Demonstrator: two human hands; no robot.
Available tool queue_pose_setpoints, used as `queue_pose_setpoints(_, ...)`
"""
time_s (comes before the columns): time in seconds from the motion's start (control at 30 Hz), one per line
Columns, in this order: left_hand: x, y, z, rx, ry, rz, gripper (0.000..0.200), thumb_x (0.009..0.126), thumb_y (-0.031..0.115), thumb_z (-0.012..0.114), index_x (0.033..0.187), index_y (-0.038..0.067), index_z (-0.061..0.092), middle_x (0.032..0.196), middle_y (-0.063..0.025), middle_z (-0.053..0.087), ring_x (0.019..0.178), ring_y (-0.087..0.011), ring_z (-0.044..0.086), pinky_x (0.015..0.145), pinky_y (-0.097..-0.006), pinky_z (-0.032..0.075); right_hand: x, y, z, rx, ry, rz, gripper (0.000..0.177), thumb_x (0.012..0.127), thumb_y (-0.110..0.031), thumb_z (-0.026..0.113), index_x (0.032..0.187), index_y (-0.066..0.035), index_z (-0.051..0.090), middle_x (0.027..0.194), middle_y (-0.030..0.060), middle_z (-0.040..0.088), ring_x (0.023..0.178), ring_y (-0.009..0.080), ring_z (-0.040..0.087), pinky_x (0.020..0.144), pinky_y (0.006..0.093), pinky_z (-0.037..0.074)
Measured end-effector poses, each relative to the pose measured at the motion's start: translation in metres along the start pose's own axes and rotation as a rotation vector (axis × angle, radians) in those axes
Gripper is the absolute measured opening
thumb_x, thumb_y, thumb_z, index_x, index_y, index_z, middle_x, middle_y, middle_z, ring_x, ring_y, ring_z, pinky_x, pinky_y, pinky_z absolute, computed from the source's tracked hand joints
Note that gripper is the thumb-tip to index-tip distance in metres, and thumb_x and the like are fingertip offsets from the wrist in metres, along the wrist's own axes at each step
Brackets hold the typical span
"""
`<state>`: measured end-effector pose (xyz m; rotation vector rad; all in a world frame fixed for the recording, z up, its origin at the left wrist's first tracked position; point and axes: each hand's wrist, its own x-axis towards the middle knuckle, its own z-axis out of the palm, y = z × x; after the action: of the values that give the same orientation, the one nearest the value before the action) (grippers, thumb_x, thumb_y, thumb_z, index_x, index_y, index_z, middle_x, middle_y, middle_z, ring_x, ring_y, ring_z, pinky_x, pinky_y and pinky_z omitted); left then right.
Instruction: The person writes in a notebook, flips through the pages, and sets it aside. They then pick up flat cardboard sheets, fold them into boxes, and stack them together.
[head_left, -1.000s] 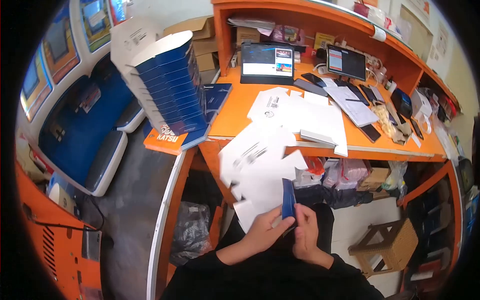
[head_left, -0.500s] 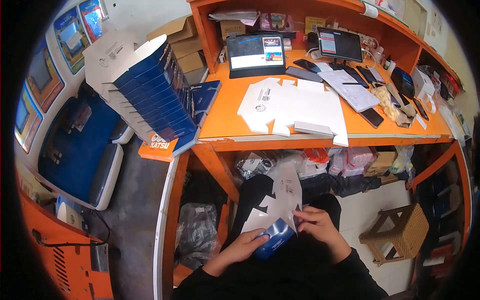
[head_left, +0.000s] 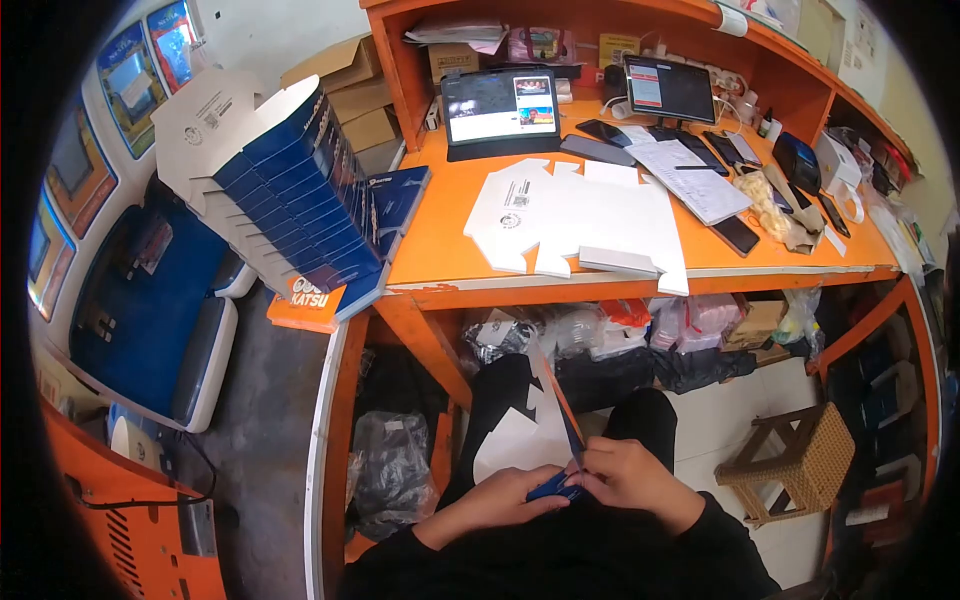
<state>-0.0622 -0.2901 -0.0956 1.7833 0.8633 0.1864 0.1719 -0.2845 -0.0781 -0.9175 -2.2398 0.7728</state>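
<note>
Your left hand [head_left: 497, 500] and right hand [head_left: 628, 472] both pinch a flat box blank [head_left: 520, 445] over your lap, below the desk [head_left: 440, 250], apparently mid-fold, and the next crease likely calls for firm pressure along its blue edge.

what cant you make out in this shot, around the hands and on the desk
Head view, the only one:
Carton blank: its blue lower end is covered by the left hand and right hand.
Print on the flat blanks and the tablet screen: too small to read.
Bags under the desk: in shadow, contents unclear.
Corners: cut off by the lens rim.
</note>
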Motion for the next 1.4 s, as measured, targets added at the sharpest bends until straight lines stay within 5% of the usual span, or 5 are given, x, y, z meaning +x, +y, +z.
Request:
queue_pose_setpoints(0.2,0.033,-0.022,-0.015,-0.309,0.011,0.463,0.046,0.093,0.028,0.069,0.131,0.006,0.057,0.097,-0.0086,0.07,0.089,-0.0144,0.066,0.081,-0.0288,0.052,0.036,-0.028,-0.111,0.372,-0.143,-0.283,0.016,0.082,-0.021,0.078,0.08,-0.007,0.072,0.073,0.0065,0.064,0.062,0.0203,0.063,0.052,0.03,0.046)
queue_pose_setpoints(0.3,0.083,-0.058,-0.03,-0.687,-0.108,0.262,0.039,0.092,0.024,0.069,0.123,0.001,0.061,0.105,-0.004,0.068,0.095,-0.0098,0.062,0.085,-0.0266,0.05,0.063,-0.032,-0.156,0.47,0.161,-0.406,0.029,0.083,-0.03,0.077,0.07,-0.006,0.07,0.056,0.0049,0.059,0.045,0.0159,0.055,0.044,0.0295,0.04)
queue_pose_setpoints(0.63,0.203,-0.155,-0.03,-1.271,0.309,-0.393,0.049,0.093,0.039,0.064,0.126,0.003,0.059,0.11,-0.0094,0.066,0.096,-0.0191,0.063,0.087,-0.0347,0.05,0.32,0.095,-0.184,-1.039,0.235,-0.129,0.035,0.086,-0.013,0.065,0.121,-0.01,0.062,0.112,0.0106,0.063,0.104,0.027,0.057,0.086,0.0403,0.045)
queue_pose_setpoints(1.0,0.263,-0.191,-0.039,-0.588,0.432,-0.225,0.039,0.097,0.032,0.056,0.116,-0.002,0.058,0.117,-0.0141,0.061,0.11,-0.0226,0.055,0.097,-0.0382,0.041,0.489,0.28,-0.177,-1.49,0.318,-0.009,0.085,0.08,-0.003,0.065,0.149,-0.041,0.034,0.156,0.0094,0.029,0.136,0.0342,0.036,0.104,0.0569,0.031)
queue_pose_setpoints(1.4,0.276,-0.189,-0.041,-0.605,0.428,-0.299,0.041,0.097,0.033,0.054,0.119,-0.002,0.058,0.12,-0.0145,0.06,0.112,-0.0232,0.054,0.097,-0.0384,0.042,0.488,0.296,-0.181,-1.447,0.297,0.036,0.07,0.09,-0.004,0.056,0.145,-0.044,0.039,0.155,0.0061,0.03,0.14,0.031,0.031,0.109,0.061,0.024)
